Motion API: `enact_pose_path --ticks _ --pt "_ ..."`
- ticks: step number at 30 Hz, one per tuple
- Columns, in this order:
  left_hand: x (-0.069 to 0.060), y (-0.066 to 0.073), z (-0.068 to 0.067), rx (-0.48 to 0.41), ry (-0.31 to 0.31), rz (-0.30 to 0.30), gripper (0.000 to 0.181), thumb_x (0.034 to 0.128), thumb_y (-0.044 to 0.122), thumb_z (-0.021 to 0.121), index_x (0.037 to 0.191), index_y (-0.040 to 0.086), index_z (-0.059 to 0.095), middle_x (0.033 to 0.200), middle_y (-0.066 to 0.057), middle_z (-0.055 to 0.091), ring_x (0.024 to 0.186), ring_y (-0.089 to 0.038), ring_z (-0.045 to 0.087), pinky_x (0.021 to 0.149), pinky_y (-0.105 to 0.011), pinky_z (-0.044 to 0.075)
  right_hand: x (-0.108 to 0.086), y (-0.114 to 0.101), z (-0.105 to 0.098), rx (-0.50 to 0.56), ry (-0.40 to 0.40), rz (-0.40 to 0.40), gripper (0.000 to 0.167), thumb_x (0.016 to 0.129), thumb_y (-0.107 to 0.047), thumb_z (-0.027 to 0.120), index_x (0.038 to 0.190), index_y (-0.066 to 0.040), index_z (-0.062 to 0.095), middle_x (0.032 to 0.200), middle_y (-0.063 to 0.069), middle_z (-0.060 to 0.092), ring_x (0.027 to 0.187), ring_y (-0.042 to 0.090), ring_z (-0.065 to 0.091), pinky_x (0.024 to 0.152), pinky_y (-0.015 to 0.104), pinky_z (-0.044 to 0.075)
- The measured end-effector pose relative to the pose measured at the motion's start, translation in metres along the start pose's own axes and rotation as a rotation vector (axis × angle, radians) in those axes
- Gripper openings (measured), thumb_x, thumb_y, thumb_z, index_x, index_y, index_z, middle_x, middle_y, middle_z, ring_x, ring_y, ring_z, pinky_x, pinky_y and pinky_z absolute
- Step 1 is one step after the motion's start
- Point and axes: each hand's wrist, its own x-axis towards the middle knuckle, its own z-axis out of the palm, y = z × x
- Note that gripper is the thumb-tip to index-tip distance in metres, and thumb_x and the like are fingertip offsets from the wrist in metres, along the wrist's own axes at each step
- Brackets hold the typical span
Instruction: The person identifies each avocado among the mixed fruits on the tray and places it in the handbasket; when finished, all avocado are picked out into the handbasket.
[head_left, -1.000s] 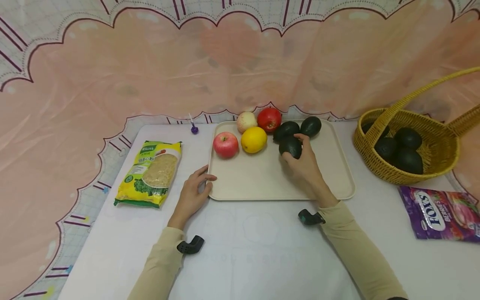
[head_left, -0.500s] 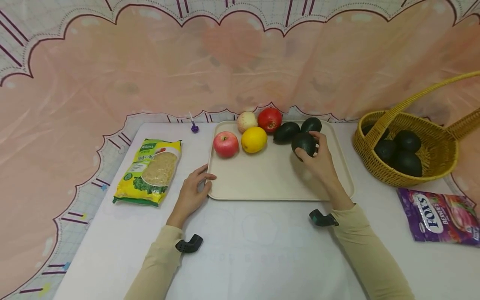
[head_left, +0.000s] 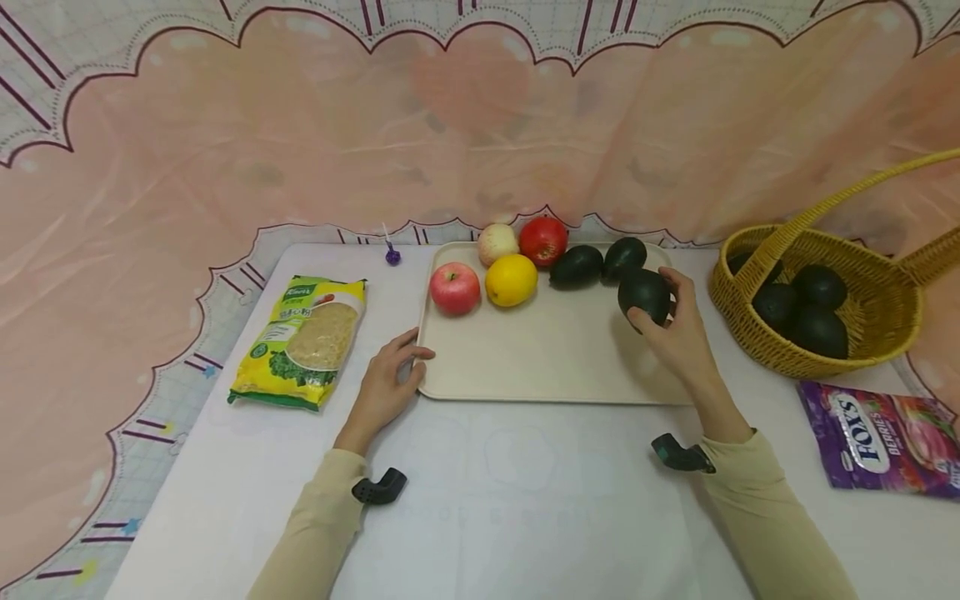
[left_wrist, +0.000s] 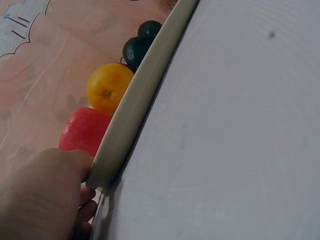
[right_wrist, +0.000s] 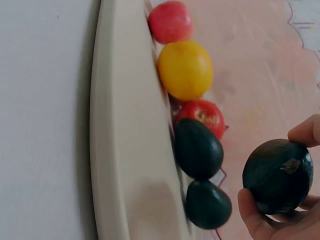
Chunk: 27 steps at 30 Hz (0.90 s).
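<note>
Now right hand (head_left: 681, 333) holds avocado (head_left: 642, 293) near right edge of tray (head_left: 525, 354).

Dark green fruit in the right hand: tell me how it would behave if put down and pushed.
The dark green fruit would probably roll if pushed on the tray, given its rounded sides. It seems firm, since no dent shows where the right hand grips it. It looks smooth and faintly shiny, so it may be slippery.

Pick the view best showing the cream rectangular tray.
Head view: shows most of the cream rectangular tray from above, though the right hand and wrist hide the near right corner. Left wrist: just the near wall and one corner by the left hand. Right wrist: a close, cropped strip of near rim and floor.
</note>
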Motion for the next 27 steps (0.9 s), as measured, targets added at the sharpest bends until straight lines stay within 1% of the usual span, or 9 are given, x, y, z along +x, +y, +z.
enact_pose_path --ticks 5,7,10,13,14,16,19,24,27 --pt "0.0 0.0 0.001 0.0 -0.008 -0.005 0.019 0.0898 0.01 0.057 0.104 0.018 0.068 0.145 -0.008 0.045 0.136 -0.032 0.039 0.11 -0.055 0.027 -0.006 0.006 -0.015 -0.008 -0.008 -0.035 0.073 0.087 -0.016 0.063 0.147 -0.011 0.021 0.146 0.016 0.031 0.123 0.037 0.043 0.096 0.05 0.039" --pt "0.001 0.0 0.001 -0.002 -0.013 -0.008 0.019 0.0899 0.011 0.057 0.105 0.018 0.067 0.145 -0.008 0.045 0.136 -0.032 0.039 0.11 -0.056 0.026 -0.009 0.01 -0.021 -0.01 -0.013 -0.044 0.074 0.087 -0.016 0.063 0.147 -0.011 0.021 0.146 0.016 0.031 0.125 0.039 0.042 0.097 0.051 0.037" --pt "0.001 0.001 0.001 0.005 -0.016 -0.011 0.019 0.0897 0.011 0.057 0.105 0.018 0.067 0.145 -0.008 0.045 0.136 -0.032 0.038 0.11 -0.057 0.026 -0.013 0.014 -0.029 -0.008 -0.027 -0.044 0.074 0.088 -0.016 0.064 0.147 -0.015 0.021 0.145 0.015 0.029 0.124 0.04 0.043 0.096 0.033 0.042" --pt "0.001 0.001 0.001 0.013 -0.013 -0.005 0.019 0.0896 0.01 0.057 0.104 0.017 0.068 0.145 -0.009 0.045 0.136 -0.033 0.039 0.11 -0.056 0.027 -0.017 0.017 -0.036 0.002 -0.047 -0.047 0.074 0.087 -0.013 0.064 0.147 -0.019 0.021 0.145 0.014 0.026 0.123 0.041 0.043 0.086 0.01 0.041" --pt "0.001 0.001 0.0 0.015 -0.013 -0.004 0.019 0.0896 0.01 0.057 0.105 0.017 0.067 0.145 -0.009 0.045 0.136 -0.033 0.039 0.11 -0.057 0.027 -0.019 0.018 -0.039 0.008 -0.051 -0.049 0.075 0.087 -0.012 0.064 0.147 -0.019 0.021 0.144 0.014 0.026 0.122 0.042 0.042 0.083 0.006 0.04" --pt "0.001 0.001 0.0 0.019 -0.013 -0.001 0.019 0.0898 0.01 0.057 0.105 0.017 0.067 0.145 -0.009 0.045 0.135 -0.033 0.039 0.11 -0.057 0.026 -0.021 0.019 -0.043 -0.005 -0.05 -0.057 0.075 0.087 -0.011 0.064 0.147 -0.019 0.021 0.142 0.013 0.026 0.121 0.038 0.043 0.08 0.002 0.039" --pt "0.001 0.002 -0.001 0.022 -0.015 -0.003 0.019 0.09 0.01 0.057 0.105 0.017 0.067 0.145 -0.01 0.045 0.136 -0.033 0.039 0.109 -0.057 0.026 -0.024 0.019 -0.05 -0.022 -0.041 -0.07 0.074 0.087 -0.01 0.065 0.147 -0.017 0.022 0.14 0.011 0.028 0.118 0.037 0.045 0.078 0.001 0.04" --pt "0.0 0.002 -0.001 0.025 -0.017 -0.011 0.019 0.0906 0.011 0.057 0.105 0.017 0.067 0.146 -0.009 0.044 0.136 -0.033 0.038 0.109 -0.058 0.025 -0.028 0.021 -0.065 -0.069 -0.03 -0.085 0.073 0.087 -0.012 0.066 0.146 -0.02 0.024 0.139 0.007 0.031 0.116 0.016 0.046 0.082 0.002 0.039" --pt "0.0 0.001 -0.001 0.022 -0.021 -0.016 0.019 0.0912 0.012 0.056 0.106 0.018 0.067 0.146 -0.009 0.044 0.137 -0.033 0.037 0.109 -0.059 0.024 -0.031 0.025 -0.074 -0.077 -0.022 -0.092 0.073 0.087 -0.01 0.065 0.145 -0.023 0.024 0.138 -0.001 0.032 0.112 0.004 0.043 0.086 0.004 0.04"
